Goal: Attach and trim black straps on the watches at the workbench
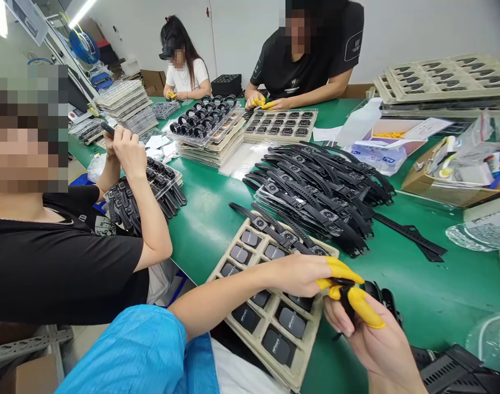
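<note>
My left hand [301,273], with yellow finger cots on its fingertips, reaches over the tray from the blue sleeve. Its fingers pinch a black smartwatch [342,282]. On the near side my right hand [371,323], also in yellow finger cots, grips the same watch by its black strap [347,302]. The fingers cover much of the watch. Under my left forearm lies a beige tray [270,323] holding several square dark watch bodies [291,320] in its compartments. A few strapped watches [289,237] lie across its far end.
A heap of strapped watches [315,191] covers the table's middle. Loose black straps [459,369] lie at the lower right. Beyond them are a cardboard box [434,189] and stacked trays [450,79]. A co-worker [64,262] sits close on the left; two more people work across the table.
</note>
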### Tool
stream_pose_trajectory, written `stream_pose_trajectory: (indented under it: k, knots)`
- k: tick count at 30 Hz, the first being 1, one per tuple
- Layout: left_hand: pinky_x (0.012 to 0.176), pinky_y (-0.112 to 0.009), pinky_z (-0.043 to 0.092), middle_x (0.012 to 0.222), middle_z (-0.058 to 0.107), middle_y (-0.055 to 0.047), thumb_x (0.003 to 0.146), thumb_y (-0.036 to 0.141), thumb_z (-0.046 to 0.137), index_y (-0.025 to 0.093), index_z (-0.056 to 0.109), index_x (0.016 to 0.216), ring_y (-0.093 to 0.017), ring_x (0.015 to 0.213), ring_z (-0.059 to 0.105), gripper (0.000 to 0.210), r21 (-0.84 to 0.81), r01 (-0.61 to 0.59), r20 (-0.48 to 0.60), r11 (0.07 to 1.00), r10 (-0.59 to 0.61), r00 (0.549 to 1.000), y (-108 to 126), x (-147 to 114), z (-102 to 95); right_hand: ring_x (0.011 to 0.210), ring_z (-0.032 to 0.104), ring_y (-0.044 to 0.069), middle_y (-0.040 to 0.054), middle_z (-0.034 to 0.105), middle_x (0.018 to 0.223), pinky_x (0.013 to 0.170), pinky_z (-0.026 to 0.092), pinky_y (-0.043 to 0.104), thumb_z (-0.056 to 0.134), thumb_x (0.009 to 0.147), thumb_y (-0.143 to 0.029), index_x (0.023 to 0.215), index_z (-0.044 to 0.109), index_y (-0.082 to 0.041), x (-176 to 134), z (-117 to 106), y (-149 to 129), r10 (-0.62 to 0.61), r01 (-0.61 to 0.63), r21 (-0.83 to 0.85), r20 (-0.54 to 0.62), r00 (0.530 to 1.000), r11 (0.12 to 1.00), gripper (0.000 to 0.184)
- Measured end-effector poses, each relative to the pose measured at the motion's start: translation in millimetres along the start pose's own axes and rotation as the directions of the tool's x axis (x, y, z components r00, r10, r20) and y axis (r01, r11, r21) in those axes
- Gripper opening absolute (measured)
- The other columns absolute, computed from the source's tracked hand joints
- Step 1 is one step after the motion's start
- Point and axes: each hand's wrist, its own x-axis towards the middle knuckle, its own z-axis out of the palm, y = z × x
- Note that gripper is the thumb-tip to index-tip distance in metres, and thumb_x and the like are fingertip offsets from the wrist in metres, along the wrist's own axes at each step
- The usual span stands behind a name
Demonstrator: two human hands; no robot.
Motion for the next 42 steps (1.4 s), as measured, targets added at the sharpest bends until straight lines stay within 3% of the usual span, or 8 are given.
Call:
stream_pose_trajectory:
  k: [6, 13, 21, 29, 32, 36, 42]
  knots:
    - [0.12, -0.036, 0.047, 0.148, 0.061, -0.011, 0.096, 0.006, 0.04, 0.012, 0.054, 0.147, -0.021, 0.142, 0.055, 0.053, 0.037, 0.048, -0.047, 0.998, -0.046, 0.998, -1.8, 0.5, 4.2, 0.046, 0.035, 0.015, 0.0008, 0.043, 0.048, 0.046, 0.035, 0.028, 0.061, 0.101, -0.052, 0.07, 0.063, -0.023, 3.2, 5.8, 3.2, -0.026, 0.032, 0.12, -0.051, 0.998, 0.992, 0.043]
    - [0.121, -0.036, 0.046, 0.152, 0.059, -0.009, 0.094, 0.004, 0.041, 0.015, 0.052, 0.15, -0.02, 0.144, 0.054, 0.057, 0.097, 0.058, -0.056, 0.994, -0.053, 0.997, -1.2, 0.0, 7.9, 0.046, 0.037, 0.014, 0.001, 0.045, 0.049, 0.046, 0.037, 0.027, 0.062, 0.102, -0.05, 0.068, 0.062, -0.022, 4.1, 6.8, 3.8, -0.016, 0.022, 0.157, -0.038, 0.999, 0.987, 0.044]
    - [0.119, -0.041, 0.049, 0.152, 0.058, -0.016, 0.1, 0.01, 0.036, 0.006, 0.049, 0.151, -0.026, 0.143, 0.053, 0.053, 0.295, 0.017, -0.019, 0.955, -0.012, 1.0, -3.1, 1.7, 12.1, 0.041, 0.029, 0.012, -0.0002, 0.037, 0.043, 0.04, 0.029, 0.027, 0.065, 0.099, -0.052, 0.058, 0.057, -0.023, 3.4, 18.0, -1.8, 0.019, 0.007, 0.26, -0.098, 0.995, 0.965, 0.051]
    - [0.123, -0.035, 0.044, 0.154, 0.057, -0.013, 0.099, 0.01, 0.04, 0.009, 0.049, 0.152, -0.021, 0.147, 0.051, 0.054, 0.213, 0.079, -0.08, 0.974, -0.063, 0.995, 0.9, -0.4, 10.5, 0.045, 0.032, 0.014, 0.0011, 0.039, 0.048, 0.043, 0.034, 0.028, 0.06, 0.101, -0.055, 0.058, 0.055, -0.022, 4.3, 17.2, -4.4, 0.001, 0.014, 0.165, -0.086, 0.996, 0.986, 0.055]
    - [0.122, -0.033, 0.044, 0.154, 0.057, -0.009, 0.099, 0.01, 0.04, 0.012, 0.05, 0.151, -0.02, 0.148, 0.05, 0.053, 0.167, 0.065, -0.016, 0.984, -0.063, 0.998, 2.6, -0.1, 5.6, 0.048, 0.038, 0.016, 0.0028, 0.043, 0.052, 0.046, 0.038, 0.03, 0.062, 0.098, -0.059, 0.063, 0.059, -0.023, 1.6, 6.9, -3.5, 0.018, -0.014, 0.073, -0.049, 0.999, 0.997, 0.051]
    - [0.121, -0.028, 0.043, 0.156, 0.054, -0.009, 0.1, 0.008, 0.037, 0.007, 0.048, 0.153, -0.019, 0.148, 0.049, 0.055, 0.127, 0.068, 0.079, 0.99, -0.078, 0.994, 9.8, -0.2, -4.8, 0.048, 0.041, 0.02, 0.0061, 0.045, 0.053, 0.045, 0.04, 0.034, 0.063, 0.095, -0.063, 0.057, 0.058, -0.024, 1.2, -1.8, -3.3, 0.049, -0.05, -0.05, -0.02, 0.999, 0.998, 0.054]
    - [0.12, -0.026, 0.043, 0.152, 0.057, -0.009, 0.104, 0.011, 0.036, 0.008, 0.048, 0.154, -0.018, 0.145, 0.05, 0.052, 0.09, 0.149, -0.011, 0.985, -0.149, 0.989, 20.7, -2.2, -7.6, 0.039, 0.031, 0.016, 0.0021, 0.03, 0.047, 0.039, 0.03, 0.028, 0.05, 0.103, -0.062, 0.052, 0.043, -0.023, 8.4, 10.4, -2.4, -0.074, 0.063, -0.103, -0.114, 0.991, 0.993, 0.064]
